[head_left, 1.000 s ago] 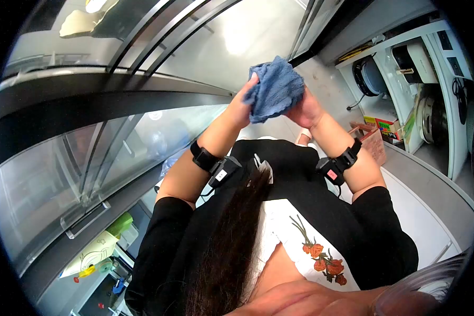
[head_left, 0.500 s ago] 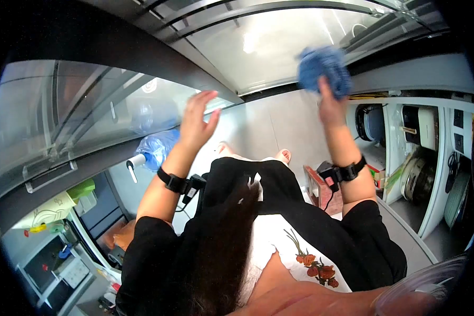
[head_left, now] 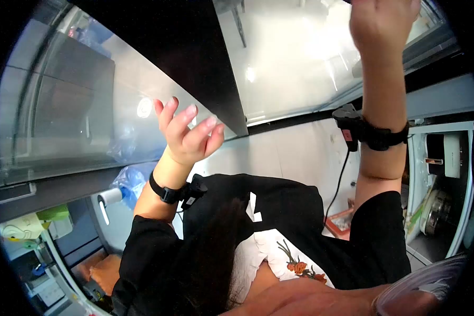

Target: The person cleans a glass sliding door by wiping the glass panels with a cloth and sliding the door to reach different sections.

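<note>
My left hand point(head_left: 187, 134) is raised in front of the left glass panel point(head_left: 84, 100), palm up, fingers apart and loosely curled, holding nothing. My right hand point(head_left: 382, 23) reaches up at the top edge in front of the bright right-hand glass panel point(head_left: 284, 63). Its fingers are cut off by the frame edge, so its grip is hidden. The blue cloth seen in it earlier is out of view. Each forearm wears a black strap with a small device, the right strap point(head_left: 382, 138) trailing a cable. A wide dark frame post point(head_left: 195, 52) stands between the panels.
Below the left panel hangs a blue plastic bag point(head_left: 134, 181) beside a white roll-shaped item point(head_left: 109, 198). An open white shelf unit point(head_left: 466, 179) with pots and appliances stands at right. A reddish box point(head_left: 342, 221) sits on the floor near my right elbow.
My right arm has stretched up and to the right, carrying the hand partly out of frame, and the blue cloth has left view. My left hand has turned palm up. The camera view has shifted.
</note>
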A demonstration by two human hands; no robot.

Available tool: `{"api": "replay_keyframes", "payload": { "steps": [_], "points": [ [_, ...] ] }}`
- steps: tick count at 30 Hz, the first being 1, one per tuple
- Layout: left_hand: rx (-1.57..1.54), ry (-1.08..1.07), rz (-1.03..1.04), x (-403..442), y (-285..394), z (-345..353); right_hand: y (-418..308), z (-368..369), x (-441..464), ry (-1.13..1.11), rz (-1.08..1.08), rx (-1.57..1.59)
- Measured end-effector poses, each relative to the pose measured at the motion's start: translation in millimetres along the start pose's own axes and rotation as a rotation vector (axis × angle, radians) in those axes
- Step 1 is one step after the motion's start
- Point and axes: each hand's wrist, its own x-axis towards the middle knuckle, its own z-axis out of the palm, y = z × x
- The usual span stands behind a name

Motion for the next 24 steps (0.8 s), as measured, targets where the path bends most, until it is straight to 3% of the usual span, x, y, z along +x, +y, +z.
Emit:
{"api": "replay_keyframes", "payload": {
  "steps": [6,8,11,14,17,19,22,24],
  "points": [
    [0.21,0.029,0.026,-49.6,2.8,43.6,-3.7,28.3,15.5,0.405,-0.184,0.237],
    [0.288,-0.042,-0.009,-57.6,8.9,50.5,0.4,27.5,15.3,0.414,-0.317,0.061],
    [0.387,-0.06,0.029,-66.2,6.9,60.6,-23.9,28.8,-6.9,0.183,-0.4,0.029],
    [0.325,-0.082,-0.019,-69.8,10.7,56.6,-63.6,36.4,-86.0,-0.081,-0.329,-0.09],
    [0.271,-0.116,-0.048,-72.3,9.4,49.3,-78.1,71.4,-189.7,-0.107,-0.362,-0.004],
    [0.292,-0.125,-0.031,-72.4,7.5,50.5,-88.3,71.3,-253.6,-0.268,-0.535,-0.101],
    [0.315,-0.141,-0.027,-73.1,7.6,49.3,-84.6,75.7,-270.8,-0.278,-0.605,-0.11],
    [0.241,-0.177,-0.071,-68.4,12.7,43.8,-69.5,69.1,-225.6,-0.181,-0.542,-0.191]
  ]
}}
